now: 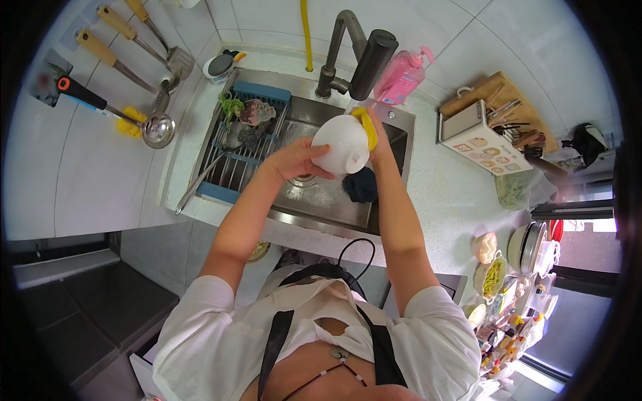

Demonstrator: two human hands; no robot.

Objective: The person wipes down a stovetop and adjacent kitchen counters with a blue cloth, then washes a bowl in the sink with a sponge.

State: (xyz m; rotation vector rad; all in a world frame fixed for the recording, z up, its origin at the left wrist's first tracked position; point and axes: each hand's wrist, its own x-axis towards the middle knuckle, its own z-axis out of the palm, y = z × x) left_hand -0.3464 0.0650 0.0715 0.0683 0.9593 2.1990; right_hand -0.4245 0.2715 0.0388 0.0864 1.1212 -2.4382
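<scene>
Over the steel sink (314, 217), a white bowl (340, 140) is tilted on its side, its foot facing toward me and to the right. My left hand (295, 160) grips the bowl from the left, with fingers and thumb on its outer wall. In my right hand (381, 139) is a yellow cleaning cloth (365, 127), pressed against the bowl's right side and rim. Part of the right fingers is hidden behind the cloth. Just above stands the dark grey faucet (371, 67); I cannot tell whether water runs. A dark, crumpled cloth (361, 185) lies in the basin below the bowl.
A blue-edged drying rack (262, 92) spans the sink's left side, carrying greens, a pinkish item and a long-handled utensil (200, 182). Behind the sink is a pink soap bottle (401, 77). A utensil holder (481, 140) stands right. A ladle (158, 130) hangs on the left wall.
</scene>
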